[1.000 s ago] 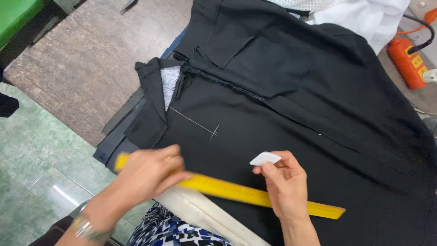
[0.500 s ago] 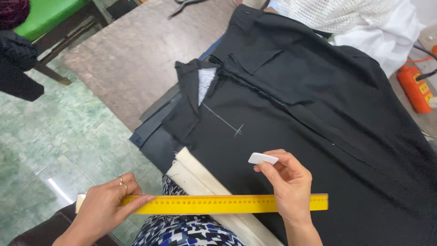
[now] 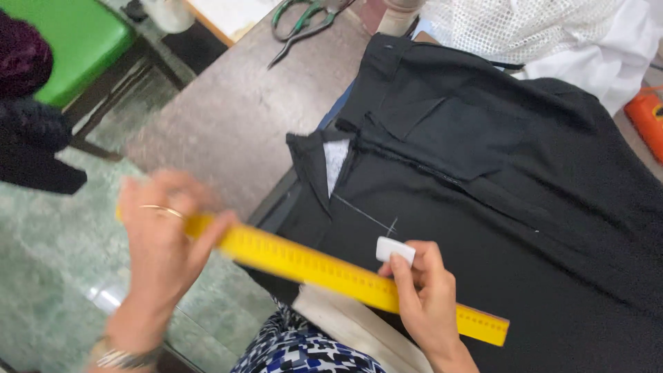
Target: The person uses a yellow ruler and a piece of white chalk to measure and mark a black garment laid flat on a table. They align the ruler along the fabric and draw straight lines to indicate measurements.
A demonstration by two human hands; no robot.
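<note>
A pair of green-handled scissors [image 3: 304,17] lay on the brown speckled table [image 3: 228,117] near its far edge. Just beyond them a pale cylindrical object [image 3: 399,15] stood at the table's far edge, its kind unclear. White mesh fabric [image 3: 511,27] was heaped at the far right corner over a white cloth [image 3: 608,62], and an orange object [image 3: 646,117] sat at the right edge, only partly in view. Off the table's left side, a green-seated chair [image 3: 69,41] stood on the green marbled floor [image 3: 55,262], with dark bundled cloth [image 3: 31,131] beside it. A white container [image 3: 166,12] showed at the top, blurred.
</note>
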